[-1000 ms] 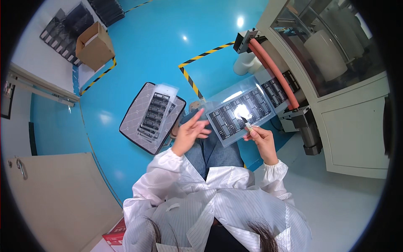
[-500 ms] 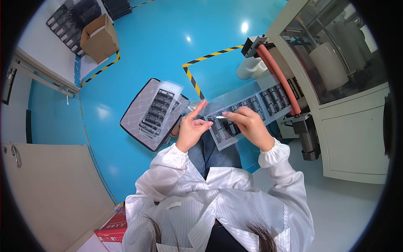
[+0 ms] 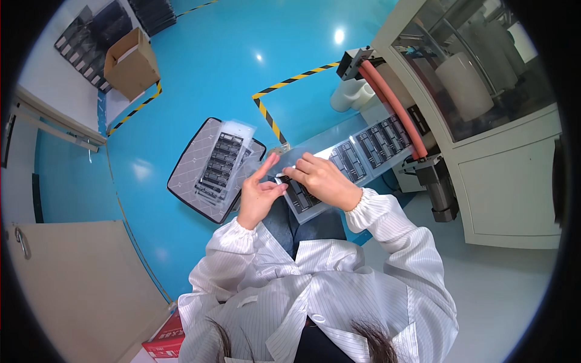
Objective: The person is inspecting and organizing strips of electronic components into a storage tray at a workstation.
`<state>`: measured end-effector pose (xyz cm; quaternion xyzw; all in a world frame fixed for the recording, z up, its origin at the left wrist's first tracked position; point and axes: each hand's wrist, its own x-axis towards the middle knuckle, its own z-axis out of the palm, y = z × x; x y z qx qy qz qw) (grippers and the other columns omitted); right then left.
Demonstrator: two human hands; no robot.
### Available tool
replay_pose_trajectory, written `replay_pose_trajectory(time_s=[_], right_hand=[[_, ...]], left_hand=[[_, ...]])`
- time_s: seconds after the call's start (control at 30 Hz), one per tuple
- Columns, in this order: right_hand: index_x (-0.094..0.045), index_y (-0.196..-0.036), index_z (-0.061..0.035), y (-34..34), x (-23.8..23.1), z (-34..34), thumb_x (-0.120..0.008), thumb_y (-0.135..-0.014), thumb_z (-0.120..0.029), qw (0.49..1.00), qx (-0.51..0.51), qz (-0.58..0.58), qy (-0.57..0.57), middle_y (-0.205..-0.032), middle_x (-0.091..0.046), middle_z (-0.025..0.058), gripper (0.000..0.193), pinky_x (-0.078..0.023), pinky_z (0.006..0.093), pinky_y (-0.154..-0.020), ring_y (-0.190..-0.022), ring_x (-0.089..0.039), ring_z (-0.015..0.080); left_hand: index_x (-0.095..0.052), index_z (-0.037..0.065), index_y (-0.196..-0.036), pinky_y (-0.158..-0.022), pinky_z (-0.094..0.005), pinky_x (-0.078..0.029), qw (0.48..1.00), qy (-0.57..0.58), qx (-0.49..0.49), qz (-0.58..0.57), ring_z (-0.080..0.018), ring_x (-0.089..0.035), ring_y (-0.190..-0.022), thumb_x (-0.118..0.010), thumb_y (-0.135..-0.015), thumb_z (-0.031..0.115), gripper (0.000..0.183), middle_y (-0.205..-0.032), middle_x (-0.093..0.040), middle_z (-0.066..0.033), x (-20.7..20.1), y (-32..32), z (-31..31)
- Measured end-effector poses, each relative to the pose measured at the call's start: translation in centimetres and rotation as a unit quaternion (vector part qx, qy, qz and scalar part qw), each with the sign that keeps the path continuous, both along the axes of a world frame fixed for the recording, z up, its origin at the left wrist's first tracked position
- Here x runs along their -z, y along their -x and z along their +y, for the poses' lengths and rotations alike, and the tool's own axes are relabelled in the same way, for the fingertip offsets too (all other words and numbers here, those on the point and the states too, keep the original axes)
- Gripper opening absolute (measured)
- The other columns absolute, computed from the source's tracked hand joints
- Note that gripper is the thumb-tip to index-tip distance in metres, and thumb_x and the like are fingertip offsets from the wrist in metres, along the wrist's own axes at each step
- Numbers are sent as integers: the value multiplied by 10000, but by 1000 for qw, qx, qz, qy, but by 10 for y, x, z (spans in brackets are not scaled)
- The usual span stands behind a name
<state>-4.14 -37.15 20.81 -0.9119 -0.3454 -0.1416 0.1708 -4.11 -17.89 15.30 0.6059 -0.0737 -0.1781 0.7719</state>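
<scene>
A clear film web (image 3: 299,199) with black printed panels stretches from the machine at right down to my lap. Over its near left end, my right hand (image 3: 327,183) has its fingers pinched on a small, slim white piece (image 3: 279,175); the fingers partly cover it, and its kind is unclear. Close beside that end is my left hand (image 3: 259,196), index finger stretched out and thumb apart, with nothing visible in its grip. To its left, a stack of similar printed sheets (image 3: 221,163) lies on a grey patterned cushion-like pad (image 3: 187,163) with dark edging.
The web passes by an orange-red roller (image 3: 396,109) on a pale machine (image 3: 508,181), with a dark motor-like unit (image 3: 439,187) below. White rolls (image 3: 351,95) stand behind the web. A cardboard box (image 3: 132,66) sits far left, a door (image 3: 78,272) nearer, and a red carton (image 3: 166,339) at lower left.
My right hand has moved left, closer to my left hand, bringing the white piece to the web's left end. My left hand keeps its pose. The whole view has shifted slightly.
</scene>
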Motion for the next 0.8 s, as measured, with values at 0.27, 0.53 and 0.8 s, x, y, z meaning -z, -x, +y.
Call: replay_pose_trajectory(time_s=[0.27,0.53,0.8], right_hand=[[-662,-1023,-31,-8,-11,-109,-585,-710,-12,986,106,-50,118,-807,-571,81,323,-507,338,-707,-804,-574,243],[-647,-1082,-7,23,-16,-137,-582,-781,55,950,309,-39,27,-716,-586,110,314,-481,343,-642,-684,-580,254],[-626,-1163,8,49,18,-65,-564,-903,-31,890,329,140,-284,-652,-586,97,270,-411,241,-497,-531,-497,71]], left_hand=[[-324,60,-1448,-681,-231,-538,999,19,-11,27,-103,-639,-746,-620,-756,-149,781,-1436,-380,-207,3,-1,12],[-257,59,-1468,-715,-231,-551,978,-11,54,201,-109,-637,-725,-641,-817,-52,765,-1092,-633,-157,0,-11,38],[-440,-59,-1336,-695,-213,-554,970,-88,91,207,-114,-659,-725,-628,-844,-9,529,-833,-670,-65,-18,-7,52]])
